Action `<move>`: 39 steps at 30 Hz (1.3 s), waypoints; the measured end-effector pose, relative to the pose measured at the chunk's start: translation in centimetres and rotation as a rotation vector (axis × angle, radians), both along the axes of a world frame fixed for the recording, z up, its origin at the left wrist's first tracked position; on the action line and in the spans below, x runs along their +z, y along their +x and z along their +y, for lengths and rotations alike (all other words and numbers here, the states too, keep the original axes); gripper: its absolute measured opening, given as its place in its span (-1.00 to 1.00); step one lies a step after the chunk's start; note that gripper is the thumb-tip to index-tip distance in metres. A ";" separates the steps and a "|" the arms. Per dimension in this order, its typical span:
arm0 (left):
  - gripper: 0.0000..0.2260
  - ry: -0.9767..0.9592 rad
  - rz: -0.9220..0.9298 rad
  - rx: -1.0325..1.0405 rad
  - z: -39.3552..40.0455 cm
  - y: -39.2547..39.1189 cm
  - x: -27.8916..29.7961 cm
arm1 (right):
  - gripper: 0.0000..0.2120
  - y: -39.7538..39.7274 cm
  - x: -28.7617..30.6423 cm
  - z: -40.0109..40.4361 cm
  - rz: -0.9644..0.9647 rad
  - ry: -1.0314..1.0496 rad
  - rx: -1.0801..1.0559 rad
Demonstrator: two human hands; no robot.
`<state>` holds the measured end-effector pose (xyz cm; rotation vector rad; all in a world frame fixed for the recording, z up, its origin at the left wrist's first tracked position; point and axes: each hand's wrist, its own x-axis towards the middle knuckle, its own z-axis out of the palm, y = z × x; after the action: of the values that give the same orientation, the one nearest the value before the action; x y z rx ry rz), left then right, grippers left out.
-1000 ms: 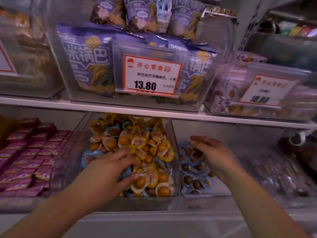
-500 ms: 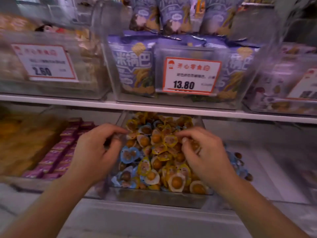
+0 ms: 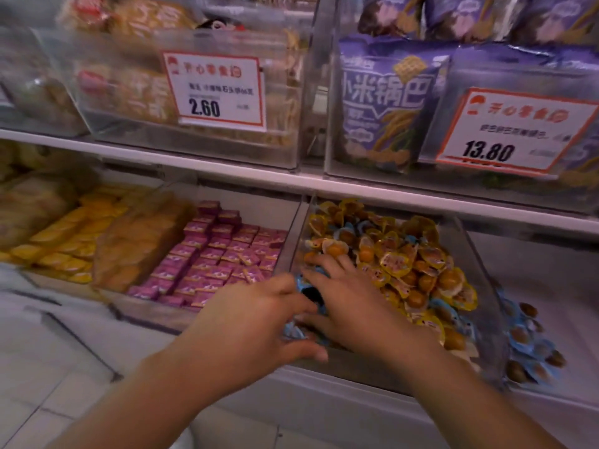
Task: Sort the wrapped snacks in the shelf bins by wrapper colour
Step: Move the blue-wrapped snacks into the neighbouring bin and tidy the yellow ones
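Both hands at front-left corner of clear bin (image 3: 479, 273) on lower shelf. Left hand (image 3: 256, 322) at bin's front edge, fingers spread and loosely bent over blue-wrapped snacks (image 3: 293, 332); actual grip not resolvable, motion blur. Right hand (image 3: 353, 303) inside bin, fingers spread flat on pile, nothing visibly pinched. Yellow-wrapped snacks (image 3: 405, 264) filling most of same bin, a few blue mixed in along right side. Separate blue-wrapped pile (image 3: 528, 345) in next bin right. Pink-wrapped squares (image 3: 220, 257) in bin left. Price tag 13.80 (image 3: 515, 131) above.
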<state>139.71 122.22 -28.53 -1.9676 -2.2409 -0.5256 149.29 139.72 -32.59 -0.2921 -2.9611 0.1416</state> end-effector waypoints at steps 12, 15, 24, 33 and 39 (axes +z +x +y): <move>-0.83 -0.154 -0.149 0.012 0.8 -0.1 -1.7 | -0.66 3.0 1.6 2.5 0.086 -0.341 -0.081; -0.69 -0.129 -0.231 0.038 0.7 0.3 -1.7 | -0.58 3.3 1.7 2.1 0.040 -0.288 -0.057; -0.64 -0.205 -0.115 0.150 1.6 1.3 -2.7 | -0.35 1.1 0.9 0.5 -0.107 -0.069 0.040; -0.81 0.224 -0.604 0.134 1.4 0.9 -0.2 | -0.61 3.4 1.3 1.0 0.442 -0.469 -0.092; -0.81 0.744 -1.186 0.311 7.1 4.7 0.2 | -0.79 4.9 4.6 -0.2 0.693 -1.727 -0.473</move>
<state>144.44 129.31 -28.29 -0.9161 -2.1056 -2.4638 154.19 139.54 -27.99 -0.8104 -1.3143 2.0672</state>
